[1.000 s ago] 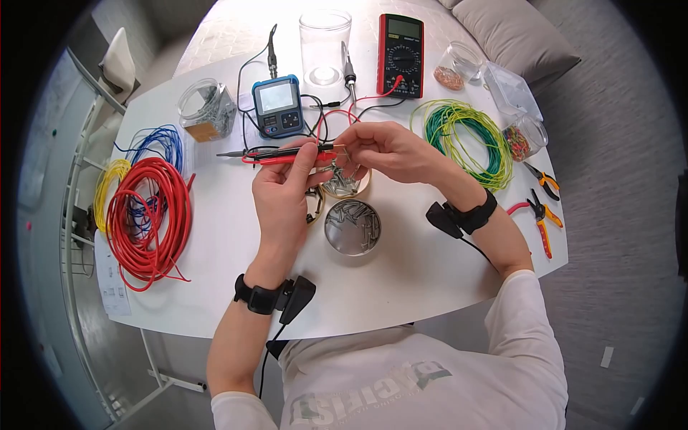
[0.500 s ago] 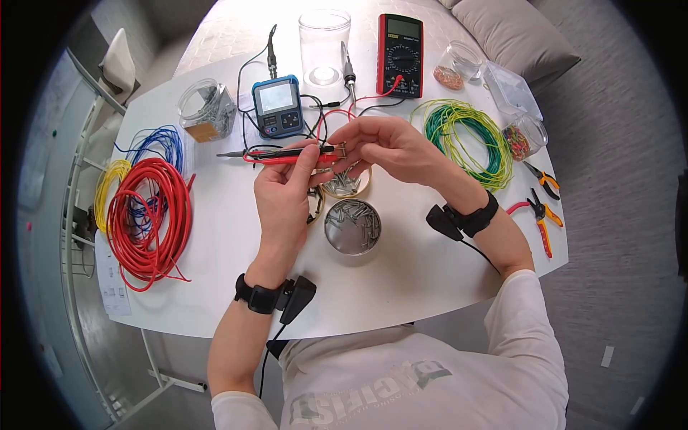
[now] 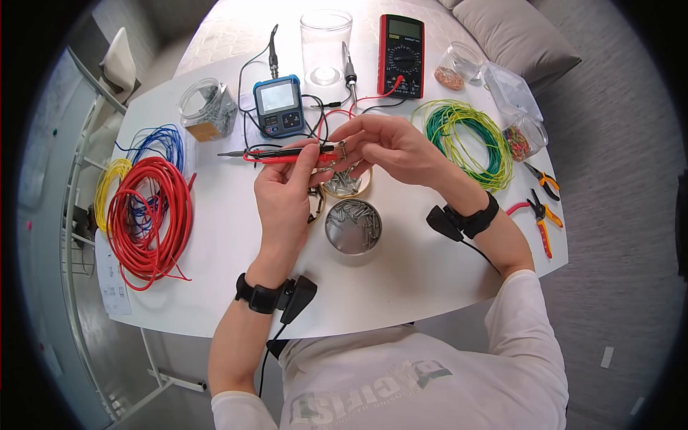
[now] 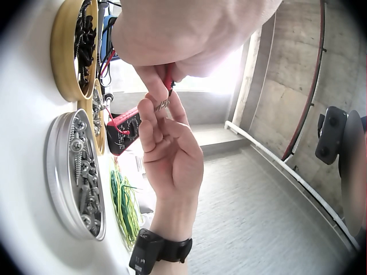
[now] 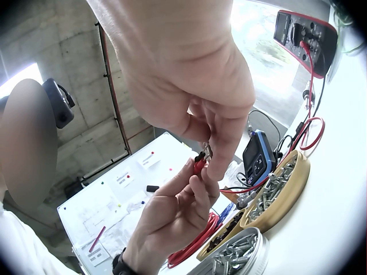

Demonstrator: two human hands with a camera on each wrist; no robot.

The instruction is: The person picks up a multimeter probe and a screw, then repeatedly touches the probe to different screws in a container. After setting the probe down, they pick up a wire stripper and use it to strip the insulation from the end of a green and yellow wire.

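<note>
In the head view my left hand (image 3: 285,190) grips a black test probe (image 3: 283,153) and a red test probe (image 3: 266,160) together, side by side, with their leads trailing left. My right hand (image 3: 390,152) faces it and pinches a small shiny metal piece (image 3: 342,150) right at the probes' tip ends. The left wrist view shows this metal piece (image 4: 164,105) between the fingertips of both hands; its exact kind is too small to tell. Below the hands are a round metal tin of screws (image 3: 353,227) and a yellow-rimmed tub of screws (image 3: 345,183).
Behind the hands stand a blue handheld tester (image 3: 278,106), a red multimeter (image 3: 401,57) and a clear jar (image 3: 325,43). Red wire coils (image 3: 149,222) lie left, green wire (image 3: 466,143) right. Wire strippers (image 3: 542,222) and pliers (image 3: 545,180) lie near the right edge.
My right hand's fingers have shifted and spread slightly, and the small metal piece has turned more upright by the probe tips. The left hand keeps the probes in nearly the same place.
</note>
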